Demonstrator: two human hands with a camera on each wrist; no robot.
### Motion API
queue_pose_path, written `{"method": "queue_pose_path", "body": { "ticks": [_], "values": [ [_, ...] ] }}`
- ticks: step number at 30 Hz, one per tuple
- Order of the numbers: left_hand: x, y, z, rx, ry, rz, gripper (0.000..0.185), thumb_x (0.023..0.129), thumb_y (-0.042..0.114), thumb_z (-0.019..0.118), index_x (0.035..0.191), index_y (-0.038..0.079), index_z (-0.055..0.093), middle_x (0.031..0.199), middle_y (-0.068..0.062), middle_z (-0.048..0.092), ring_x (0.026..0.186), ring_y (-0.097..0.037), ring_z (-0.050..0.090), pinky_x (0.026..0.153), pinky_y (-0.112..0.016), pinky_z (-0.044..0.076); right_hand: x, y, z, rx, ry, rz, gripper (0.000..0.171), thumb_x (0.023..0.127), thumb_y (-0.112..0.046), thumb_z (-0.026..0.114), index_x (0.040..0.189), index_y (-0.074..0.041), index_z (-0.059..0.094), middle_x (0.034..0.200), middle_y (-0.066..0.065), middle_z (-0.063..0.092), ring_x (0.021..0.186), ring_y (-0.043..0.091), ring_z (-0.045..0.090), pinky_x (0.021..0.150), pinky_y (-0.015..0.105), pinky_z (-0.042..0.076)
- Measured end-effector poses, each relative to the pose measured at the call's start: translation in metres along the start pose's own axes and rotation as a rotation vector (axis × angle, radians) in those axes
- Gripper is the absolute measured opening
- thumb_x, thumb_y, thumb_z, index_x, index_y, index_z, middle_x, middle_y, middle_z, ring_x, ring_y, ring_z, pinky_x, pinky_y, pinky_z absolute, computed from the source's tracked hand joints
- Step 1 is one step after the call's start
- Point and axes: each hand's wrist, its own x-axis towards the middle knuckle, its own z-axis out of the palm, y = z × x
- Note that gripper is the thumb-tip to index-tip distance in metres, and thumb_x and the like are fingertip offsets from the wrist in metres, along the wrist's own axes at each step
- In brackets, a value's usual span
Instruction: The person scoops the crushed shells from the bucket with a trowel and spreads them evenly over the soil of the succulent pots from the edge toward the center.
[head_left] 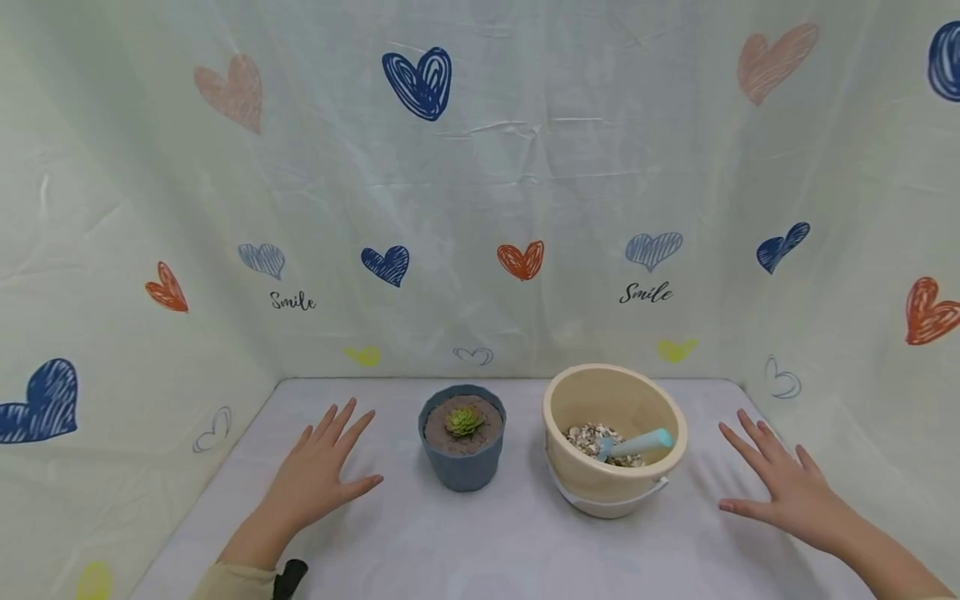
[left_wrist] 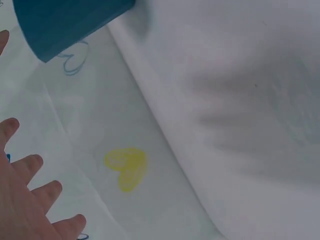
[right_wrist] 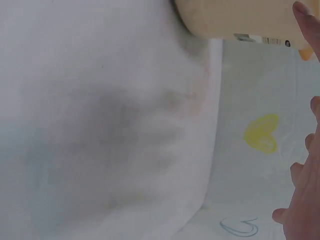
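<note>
Potting set on a covered table, 2 spread hands hovering, nothing held.

Table [head_left: 480, 550]: white cloth, bears all items. Cream bucket [head_left: 613, 437]: right of centre, upright, holds gravel [head_left: 588, 437] and a light-blue scoop [head_left: 633, 444]; the scoop's long axis lies almost level, handle pointing right toward the rim, blade end buried left in the gravel. Blue pot [head_left: 461, 447]: centre, upright, soil-filled, 1 small green succulent [head_left: 464, 421] pointing up. Left hand [head_left: 318, 475]: fingers splayed, just left of the pot, apart from it. Right hand [head_left: 787, 492]: fingers splayed, right of the bucket, apart from it. Risks, as judged: a sideways knock from either hand could tip the pot or bucket; a careless lift of the scoop could scatter gravel over the cloth.
</note>
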Motion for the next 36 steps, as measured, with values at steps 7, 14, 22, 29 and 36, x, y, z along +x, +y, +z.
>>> {"method": "queue_pose_path", "body": {
  "ticks": [7, 14, 22, 29, 36],
  "values": [
    [0.017, 0.025, -0.009, -0.040, -0.001, 0.057, 0.091, 0.079, 0.060, 0.071, 0.151, 0.015, 0.038, 0.156, -0.018, 0.027, 0.140, -0.043, 0.026, 0.103, -0.065, 0.028, 0.007, -0.014, -0.016, 0.164, 0.034, -0.018, 0.105, 0.077, -0.033, 0.081, 0.158, -0.020, 0.015, 0.163, 0.006, -0.002, 0.146, 0.038, 0.001, 0.102, 0.074, -0.007],
    [0.037, 0.059, -0.011, -0.126, 0.006, 0.124, 0.094, 0.077, 0.061, 0.073, 0.152, 0.017, 0.036, 0.157, -0.015, 0.027, 0.139, -0.044, 0.028, 0.105, -0.062, 0.030, 0.023, -0.037, -0.033, 0.251, 0.053, 0.000, 0.107, 0.075, -0.028, 0.084, 0.158, -0.023, 0.016, 0.163, 0.007, 0.004, 0.143, 0.047, 0.011, 0.080, 0.082, 0.025],
    [0.062, 0.102, -0.011, -0.171, 0.025, 0.247, 0.094, 0.078, 0.066, 0.069, 0.152, 0.020, 0.035, 0.154, -0.016, 0.031, 0.138, -0.044, 0.031, 0.105, -0.062, 0.030, 0.040, -0.061, -0.042, 0.253, 0.043, -0.036, 0.104, 0.075, -0.032, 0.085, 0.156, -0.016, 0.022, 0.158, 0.019, 0.020, 0.136, 0.051, 0.024, 0.083, 0.080, 0.030],
    [0.081, 0.130, -0.004, -0.206, 0.017, 0.295, 0.097, 0.076, 0.063, 0.073, 0.153, 0.020, 0.032, 0.155, -0.013, 0.030, 0.138, -0.037, 0.033, 0.105, -0.054, 0.034, 0.051, -0.073, -0.043, 0.265, 0.041, -0.072, 0.094, 0.075, -0.037, 0.085, 0.152, -0.017, 0.035, 0.149, 0.017, 0.037, 0.131, 0.046, 0.034, 0.088, 0.075, 0.033],
    [0.099, 0.155, 0.006, -0.230, -0.031, 0.335, 0.111, 0.071, 0.070, 0.072, 0.157, 0.021, 0.021, 0.157, -0.011, 0.026, 0.139, -0.032, 0.032, 0.105, -0.052, 0.036, 0.063, -0.081, -0.041, 0.306, 0.016, -0.093, 0.083, 0.076, -0.040, 0.084, 0.144, -0.011, 0.046, 0.142, 0.013, 0.047, 0.129, 0.041, 0.040, 0.092, 0.070, 0.036]
  ]
}}
